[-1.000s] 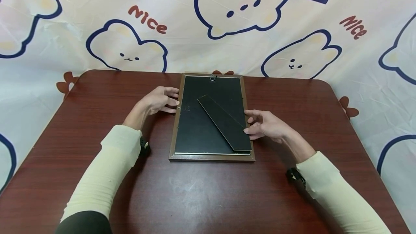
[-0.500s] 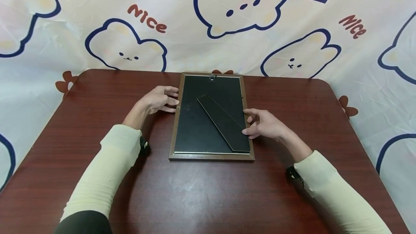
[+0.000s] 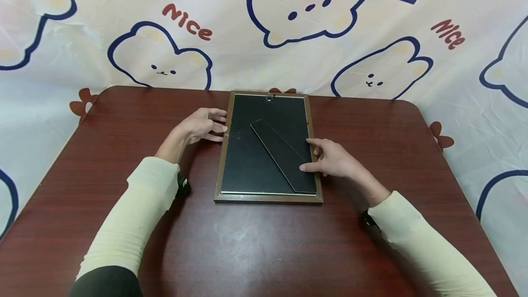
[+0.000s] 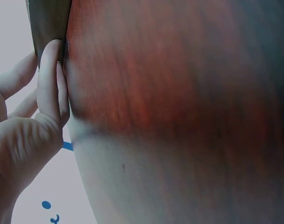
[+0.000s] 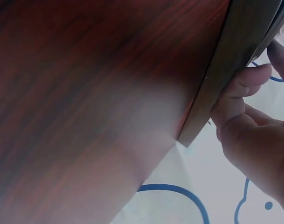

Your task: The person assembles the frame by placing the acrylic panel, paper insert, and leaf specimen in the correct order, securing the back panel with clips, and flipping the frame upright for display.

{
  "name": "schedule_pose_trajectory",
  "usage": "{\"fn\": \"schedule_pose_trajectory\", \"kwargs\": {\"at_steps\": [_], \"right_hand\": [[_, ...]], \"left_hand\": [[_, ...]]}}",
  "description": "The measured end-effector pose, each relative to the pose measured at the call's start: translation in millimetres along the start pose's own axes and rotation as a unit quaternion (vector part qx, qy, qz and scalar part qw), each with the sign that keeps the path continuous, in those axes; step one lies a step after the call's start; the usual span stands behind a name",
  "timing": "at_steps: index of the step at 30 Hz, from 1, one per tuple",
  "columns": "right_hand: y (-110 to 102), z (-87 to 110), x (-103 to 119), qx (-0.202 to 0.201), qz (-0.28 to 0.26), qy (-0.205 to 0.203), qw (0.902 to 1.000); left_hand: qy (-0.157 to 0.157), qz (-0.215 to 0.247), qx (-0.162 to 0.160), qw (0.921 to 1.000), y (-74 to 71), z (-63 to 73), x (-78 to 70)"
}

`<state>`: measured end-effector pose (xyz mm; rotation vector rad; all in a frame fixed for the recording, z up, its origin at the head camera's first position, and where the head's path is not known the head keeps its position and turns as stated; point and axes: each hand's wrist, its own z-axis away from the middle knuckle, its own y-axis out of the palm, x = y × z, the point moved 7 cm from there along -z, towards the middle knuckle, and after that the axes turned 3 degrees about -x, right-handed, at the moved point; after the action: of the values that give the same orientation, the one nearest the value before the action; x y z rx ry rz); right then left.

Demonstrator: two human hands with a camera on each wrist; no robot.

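Observation:
A picture frame (image 3: 227, 159) with a brown wooden border lies face down on the table, its black backing up. Across the backing slants a black easel stand (image 3: 284, 155), its wide end near the lower right corner. My left hand (image 3: 200, 125) touches the frame's left side with extended fingers; the left wrist view shows fingertips against the wooden edge. On the right side is my right hand (image 3: 334, 157), its thumb lying over the stand and its index fingertip at the border. In the right wrist view a bent finger (image 5: 246, 81) rests against the frame's side.
The dark red-brown table (image 3: 255, 246) has its back edge just behind the frame. A small metal hanger (image 3: 270, 98) sits at the backing's top. Behind the table hangs a pale cloth (image 3: 247, 68) printed with cartoon outlines.
My right hand has shifted a little left, and its thumb has slid from the stand's right edge further onto the stand. My left hand and the frame have stayed in place.

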<state>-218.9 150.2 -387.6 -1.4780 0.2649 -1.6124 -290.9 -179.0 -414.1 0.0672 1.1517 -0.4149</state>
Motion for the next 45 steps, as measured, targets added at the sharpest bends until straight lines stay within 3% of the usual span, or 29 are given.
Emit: {"fn": "schedule_pose_trajectory", "kwargs": {"at_steps": [10, 20, 27, 33, 37, 45], "right_hand": [[7.3, -5.0, 19.3, -0.016, 0.107, -0.012, 0.9940], [18.6, -7.9, 35.0, -0.014, 0.158, -0.026, 0.9869], [26.1, -5.6, 43.6, -0.013, 0.163, -0.080, 0.9833], [32.5, -0.7, 55.5, -0.044, 0.209, -0.148, 0.9656], [36.1, 0.8, 61.5, -0.061, 0.242, -0.161, 0.9550], [57.4, 5.0, 69.1, -0.016, 0.291, -0.156, 0.9437]], "left_hand": [[-0.003, 0.001, 0.002, 1.0000, -0.4, -0.2, 0.7], [0.000, 0.001, 0.002, 1.0000, -0.4, -1.0, -0.2], [-0.001, 0.002, 0.002, 1.0000, -0.1, -1.3, 0.5], [-0.001, 0.004, 0.002, 1.0000, -0.3, -1.1, 1.1], [-0.001, 0.004, 0.002, 1.0000, -0.5, -1.1, 1.2], [0.000, 0.003, 0.001, 1.0000, -0.4, -0.3, 0.8]]}}
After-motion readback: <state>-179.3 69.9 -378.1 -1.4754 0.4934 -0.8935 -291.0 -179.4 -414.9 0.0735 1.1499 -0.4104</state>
